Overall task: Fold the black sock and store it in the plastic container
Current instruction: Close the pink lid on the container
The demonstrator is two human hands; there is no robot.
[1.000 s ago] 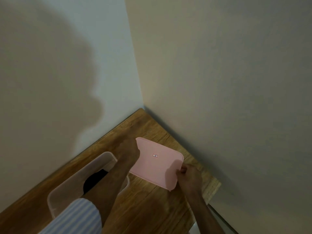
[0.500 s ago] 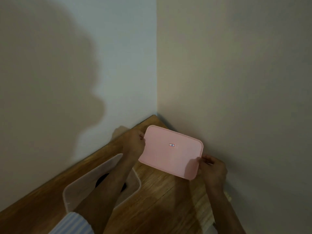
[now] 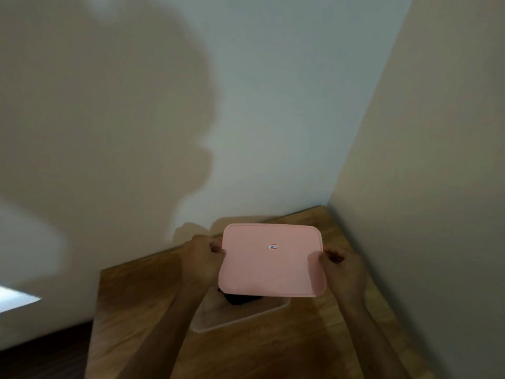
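A pink rectangular lid (image 3: pixel 272 262) with a small red-framed label hangs level in the air, directly over the clear plastic container (image 3: pixel 246 314). My left hand (image 3: pixel 203 259) pinches the lid's left edge and my right hand (image 3: pixel 343 270) pinches its right edge. Inside the container a bit of the black sock (image 3: pixel 241 298) shows just below the lid's near edge. The lid hides most of the container and the sock.
The container rests on a wooden table (image 3: pixel 153 296) pushed into a corner of two pale walls. The table's left edge (image 3: pixel 95 318) drops to a dark floor. The right wall (image 3: pixel 423 214) stands close beside my right hand.
Both hands have carried the pink lid from the right of the container to a spot above it. The view has swung left, so the wall corner now sits far right.
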